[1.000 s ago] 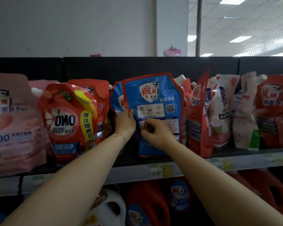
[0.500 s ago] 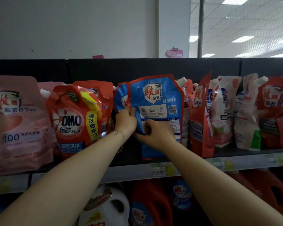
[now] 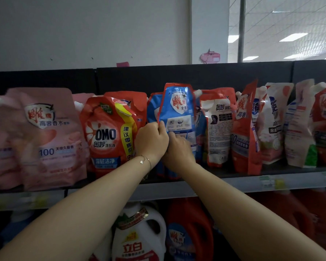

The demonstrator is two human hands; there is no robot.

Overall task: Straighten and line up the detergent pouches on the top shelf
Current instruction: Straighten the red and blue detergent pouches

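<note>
At frame centre, your left hand (image 3: pixel 151 142) and right hand (image 3: pixel 179 150) both grip the red-edged blue plastic pouch (image 3: pixel 179 108), beside the orange "OMO" pouch (image 3: pixel 105 132).

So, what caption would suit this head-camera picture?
Left hand and right hand grip a blue pouch on the top shelf.

The top shelf (image 3: pixel 233 182) is packed side to side with pouches. The narrow slot between the OMO pouch (image 3: pixel 105 132) and the blue pouch (image 3: pixel 179 110) is filled by the left hand (image 3: pixel 151 140), by which the blue pouch's edge is pinched. The right hand (image 3: pixel 179 150) is crowded in just beside it. On the other side the blue pouch is hemmed by a red-and-white pouch (image 3: pixel 218 129). Open room is left above the pouch tops, before the black back panel (image 3: pixel 205 76), and in front of the shelf edge.
</note>
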